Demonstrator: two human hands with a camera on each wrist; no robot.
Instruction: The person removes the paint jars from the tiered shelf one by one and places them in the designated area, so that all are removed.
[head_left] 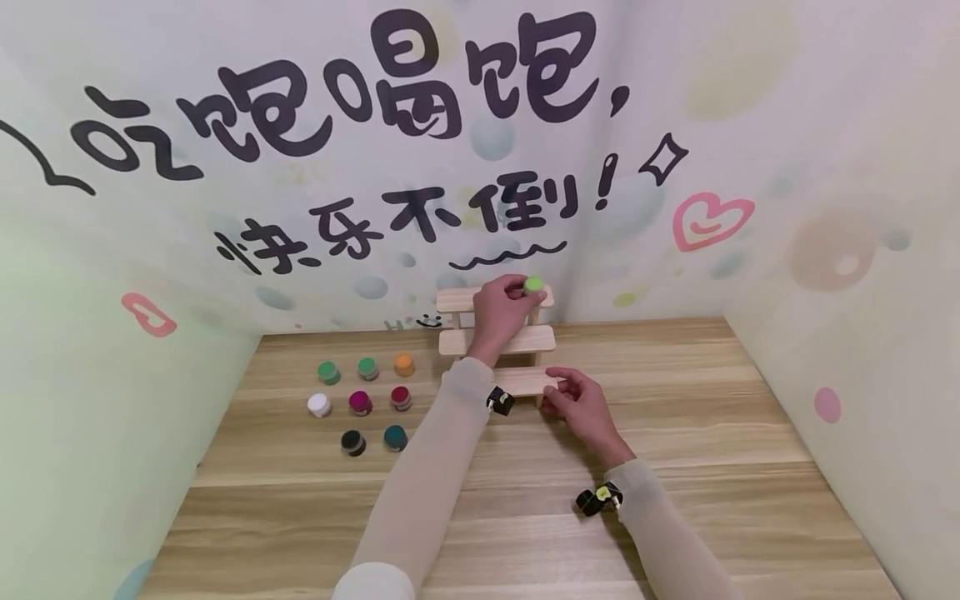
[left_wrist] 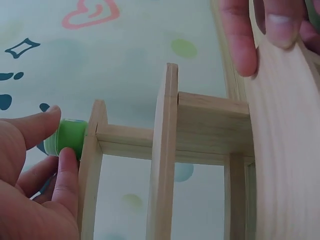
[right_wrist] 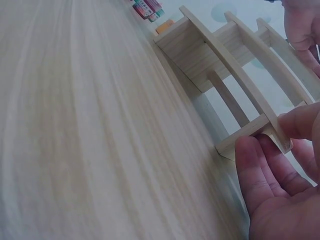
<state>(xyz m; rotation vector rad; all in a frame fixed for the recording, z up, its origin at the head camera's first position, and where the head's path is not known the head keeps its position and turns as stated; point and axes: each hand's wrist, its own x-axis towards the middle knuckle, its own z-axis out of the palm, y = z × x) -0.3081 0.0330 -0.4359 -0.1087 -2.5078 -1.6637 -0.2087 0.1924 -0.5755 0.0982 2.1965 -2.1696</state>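
A three-tier wooden display rack [head_left: 496,340] stands against the back wall. At the right end of its top tier, my left hand [head_left: 501,312] pinches a small jar with a light green lid [head_left: 533,285]. In the left wrist view, that green jar [left_wrist: 70,137] sits between thumb and fingers, with its base at the top tier's surface; whether it bears on the wood I cannot tell. My right hand [head_left: 585,408] grips the right end of the lowest tier. The right wrist view has the thumb over the board of the rack [right_wrist: 240,75] and fingers under it.
Left of the rack, several small jars stand in loose rows on the wood-grain table [head_left: 480,517], among them an orange jar [head_left: 404,364], a white jar [head_left: 318,405] and a black jar [head_left: 352,442]. A printed wall sheet [head_left: 360,167] encloses the table at back and sides.
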